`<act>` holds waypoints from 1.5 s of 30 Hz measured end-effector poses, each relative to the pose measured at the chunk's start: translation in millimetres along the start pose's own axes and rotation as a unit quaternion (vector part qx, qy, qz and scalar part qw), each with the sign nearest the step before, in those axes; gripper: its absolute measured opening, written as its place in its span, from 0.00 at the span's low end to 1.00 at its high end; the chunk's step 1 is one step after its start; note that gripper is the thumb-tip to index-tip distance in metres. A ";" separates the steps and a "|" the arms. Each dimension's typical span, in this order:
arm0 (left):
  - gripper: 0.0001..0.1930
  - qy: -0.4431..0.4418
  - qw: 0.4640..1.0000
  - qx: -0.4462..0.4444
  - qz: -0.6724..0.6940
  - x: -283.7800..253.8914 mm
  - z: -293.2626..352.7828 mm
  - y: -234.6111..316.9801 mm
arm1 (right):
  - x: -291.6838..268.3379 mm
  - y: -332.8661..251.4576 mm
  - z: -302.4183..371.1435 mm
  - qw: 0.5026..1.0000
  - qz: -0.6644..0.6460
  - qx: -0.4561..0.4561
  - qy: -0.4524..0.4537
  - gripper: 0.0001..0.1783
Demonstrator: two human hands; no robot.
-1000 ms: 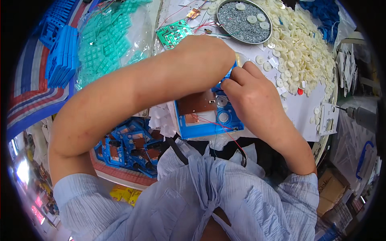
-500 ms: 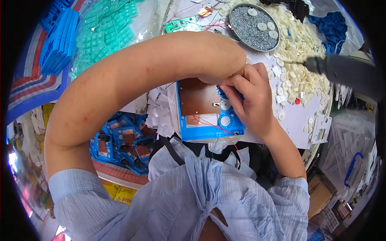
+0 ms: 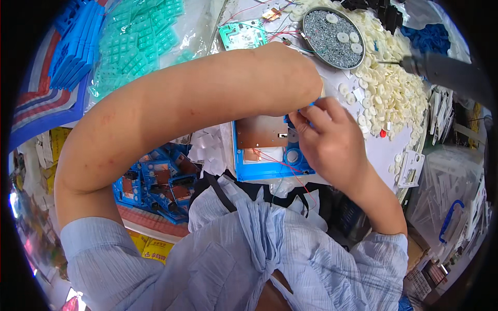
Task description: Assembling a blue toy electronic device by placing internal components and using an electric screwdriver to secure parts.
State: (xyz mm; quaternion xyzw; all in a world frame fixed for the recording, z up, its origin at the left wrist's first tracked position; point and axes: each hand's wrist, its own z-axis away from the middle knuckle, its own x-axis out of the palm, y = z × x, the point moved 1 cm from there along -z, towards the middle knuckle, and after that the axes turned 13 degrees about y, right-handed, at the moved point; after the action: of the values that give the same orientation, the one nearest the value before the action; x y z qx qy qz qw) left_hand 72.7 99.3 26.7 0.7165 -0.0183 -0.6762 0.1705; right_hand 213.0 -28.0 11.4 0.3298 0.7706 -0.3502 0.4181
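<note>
A blue plastic casing (image 3: 270,173) lies on the white table in front of me, with a brown circuit board (image 3: 259,133) set inside it. Thin red wires (image 3: 282,165) run across its lower part and over the near edge. My left arm crosses above the casing's far side; my left hand (image 3: 300,85) is bent down at its right end, its fingers hidden. By the casing's upper right corner, my right hand (image 3: 334,147) has its fingers curled and pinched together. A bit of blue shows at those fingertips, but what they hold cannot be made out.
Beyond my left hand stand a round dish of screws (image 3: 324,49) and a green circuit board (image 3: 243,35). A heap of cream plastic discs (image 3: 397,96) lies right, under a dark power screwdriver (image 3: 446,72). Wired blue casings (image 3: 155,181) are piled left; green keypads (image 3: 137,44) lie farther back.
My right hand has moved a little nearer and rightward, its fingers now more curled. My left wrist has come slightly nearer and hides more of the casing's far end. The view has shifted slightly.
</note>
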 end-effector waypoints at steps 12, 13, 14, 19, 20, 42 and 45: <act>0.06 0.045 0.998 0.018 -0.026 17.7 10.9 -10.7 | -9.5 -0.6 -7.3 0.994 0.052 -0.045 -0.084 0.16; 0.07 0.048 0.999 0.003 -0.018 18.0 12.1 -9.6 | -9.7 -2.2 -9.3 0.993 0.057 -0.049 -0.094 0.15; 0.07 0.053 0.998 -0.012 -0.012 16.6 14.1 -7.4 | -10.5 -3.6 -12.3 0.991 0.061 -0.055 -0.102 0.14; 0.07 0.152 0.985 -0.040 0.065 18.8 37.8 -6.6 | -16.9 16.7 -14.8 0.993 -0.089 0.017 -0.070 0.13; 0.07 0.219 0.971 -0.045 0.088 19.4 43.7 -6.2 | -14.2 20.2 -7.6 0.993 -0.109 0.033 -0.044 0.13; 0.07 0.394 0.875 -0.266 0.091 30.3 77.2 -2.5 | -5.1 9.8 -8.0 0.995 -0.057 0.067 0.045 0.23; 0.05 0.403 0.871 -0.242 0.145 27.4 76.3 12.4 | 2.9 9.3 -18.3 0.959 -0.191 0.167 0.126 0.19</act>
State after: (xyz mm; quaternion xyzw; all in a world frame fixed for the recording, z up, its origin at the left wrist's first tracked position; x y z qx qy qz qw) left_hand 3.1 63.9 1.6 0.8525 0.1129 -0.2795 0.4270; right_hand 211.7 -7.5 13.8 0.2833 0.7964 -0.5024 0.1819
